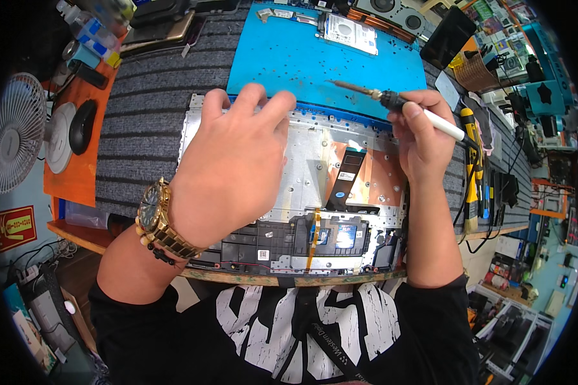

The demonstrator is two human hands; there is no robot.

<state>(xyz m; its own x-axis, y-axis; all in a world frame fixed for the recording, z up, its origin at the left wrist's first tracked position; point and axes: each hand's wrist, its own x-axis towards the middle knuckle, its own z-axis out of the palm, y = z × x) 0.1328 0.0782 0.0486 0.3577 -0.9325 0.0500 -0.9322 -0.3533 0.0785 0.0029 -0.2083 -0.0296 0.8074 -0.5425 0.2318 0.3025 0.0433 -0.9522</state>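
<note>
A laptop's upper case (302, 173), its metal inner side up, lies before me. My left hand (231, 160) is over its far left part, fingers bent down at the far edge; the fingertips and whatever they grip are hidden. A gold watch (157, 215) is on that wrist. In my right hand (427, 138) is a soldering iron (440, 123) with a white handle, its tip pointing left above the blue mat (282, 51), apart from the case. A black ribbon strip (347, 179) lies on the case, and an orange-gold flex cable (315, 240) crosses the touchpad area.
On the mat's far side are a hard drive (350, 33) and a copper-coloured cooler with fans (385, 13). Yellow tools and a brush (471, 192) lie at the right. At the left are a black mouse (83, 127), a white fan (19, 135) and stacked devices (160, 32).
</note>
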